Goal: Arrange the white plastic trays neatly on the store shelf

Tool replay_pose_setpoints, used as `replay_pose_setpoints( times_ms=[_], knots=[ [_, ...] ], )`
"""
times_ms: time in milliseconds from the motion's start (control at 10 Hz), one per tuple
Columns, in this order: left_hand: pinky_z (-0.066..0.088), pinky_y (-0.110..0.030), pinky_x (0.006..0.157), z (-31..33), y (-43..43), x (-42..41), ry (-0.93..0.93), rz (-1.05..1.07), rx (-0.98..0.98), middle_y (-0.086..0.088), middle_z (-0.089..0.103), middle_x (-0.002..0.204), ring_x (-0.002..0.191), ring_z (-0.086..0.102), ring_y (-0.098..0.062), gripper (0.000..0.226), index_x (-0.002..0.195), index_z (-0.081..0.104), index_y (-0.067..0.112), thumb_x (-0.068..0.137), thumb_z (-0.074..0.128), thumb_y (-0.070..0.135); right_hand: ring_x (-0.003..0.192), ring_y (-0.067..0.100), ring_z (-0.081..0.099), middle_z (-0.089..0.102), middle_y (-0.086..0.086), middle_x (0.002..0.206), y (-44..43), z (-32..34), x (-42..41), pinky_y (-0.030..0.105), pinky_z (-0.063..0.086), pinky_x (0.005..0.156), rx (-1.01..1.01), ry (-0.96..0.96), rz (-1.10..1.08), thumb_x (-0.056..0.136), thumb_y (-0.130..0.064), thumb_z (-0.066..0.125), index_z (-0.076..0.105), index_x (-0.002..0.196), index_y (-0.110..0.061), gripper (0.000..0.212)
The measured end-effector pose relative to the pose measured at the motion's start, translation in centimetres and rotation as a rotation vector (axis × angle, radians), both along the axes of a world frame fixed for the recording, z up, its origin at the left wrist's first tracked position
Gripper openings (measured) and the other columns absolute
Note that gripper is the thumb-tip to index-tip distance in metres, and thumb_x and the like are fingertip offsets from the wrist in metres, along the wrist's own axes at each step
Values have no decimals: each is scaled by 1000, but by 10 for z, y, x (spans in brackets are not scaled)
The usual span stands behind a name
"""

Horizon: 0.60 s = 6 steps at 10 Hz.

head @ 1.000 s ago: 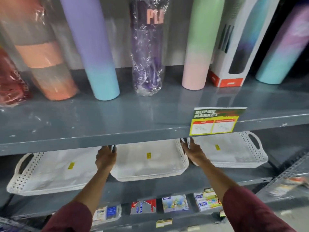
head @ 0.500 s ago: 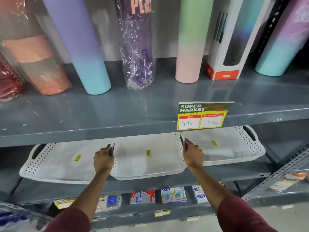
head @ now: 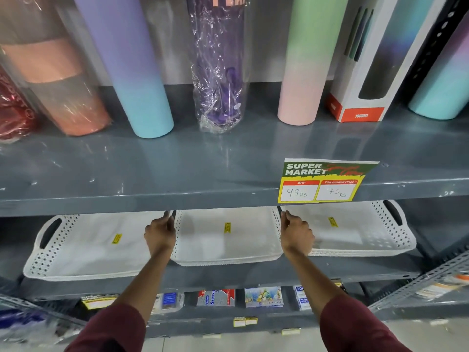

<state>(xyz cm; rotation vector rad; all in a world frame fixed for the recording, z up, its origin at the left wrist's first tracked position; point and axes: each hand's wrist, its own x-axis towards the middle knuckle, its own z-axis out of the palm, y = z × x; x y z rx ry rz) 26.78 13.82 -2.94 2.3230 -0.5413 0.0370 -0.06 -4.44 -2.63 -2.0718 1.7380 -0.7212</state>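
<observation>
White plastic trays sit in a row of three on the lower shelf [head: 228,275], under the price sign [head: 324,182]. The person's left hand [head: 160,233] and right hand [head: 295,233] each curl around an end of the middle tray [head: 225,247], fingers closed on its holey rim. It looks light and stiff, maybe a bit slippery, so the two ends seem the best places to hold. The left tray [head: 83,252] and right tray [head: 355,232] lie just beside it. Since a second ago, the left tray has turned straighter, and the hands keep holding the same ends.
</observation>
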Motion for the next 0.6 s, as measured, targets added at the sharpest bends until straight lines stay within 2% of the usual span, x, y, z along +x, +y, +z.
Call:
replay_pose_setpoints(
  times_ms=[200, 300, 400, 500, 600],
  knots=[
    [50, -44, 77, -2, -16, 10, 54, 28, 29, -28, 72, 91, 90, 63, -50, 27, 81, 70, 3, 93, 52, 19, 89, 48, 67, 71, 27, 96, -12, -1, 11, 46, 53, 77, 55, -21, -48, 99, -42, 45, 70, 111, -12, 40],
    [51, -44, 85, -2, -16, 8, 71, 36, 36, -27, 73, 100, 98, 63, -49, 27, 95, 75, 9, 94, 52, 23, 92, 47, 67, 71, 26, 99, -11, -2, 11, 46, 53, 79, 79, -30, -48, 99, -43, 45, 69, 113, -14, 41],
    [47, -43, 98, 8, -15, 7, 163, 35, 68, -22, 70, 119, 116, 59, -45, 36, 124, 68, 22, 97, 49, 35, 102, 45, 65, 69, 22, 111, -13, 8, 7, 45, 51, 86, 192, -60, -37, 99, -46, 43, 66, 120, -17, 43],
    [46, -44, 101, 20, -11, 2, 198, 18, 54, -21, 65, 130, 123, 56, -43, 40, 130, 63, 17, 98, 46, 36, 110, 43, 62, 66, 19, 120, -12, 18, 4, 45, 49, 92, 243, -51, 0, 100, -44, 38, 57, 133, -22, 44],
    [47, -52, 97, 26, 2, -18, 69, -46, 71, -18, 54, 144, 126, 53, -44, 44, 138, 50, 11, 102, 37, 32, 113, 38, 62, 68, 18, 122, -1, 26, -4, 47, 45, 97, 106, 22, 124, 102, -40, 32, 36, 149, -21, 51]
  ],
)
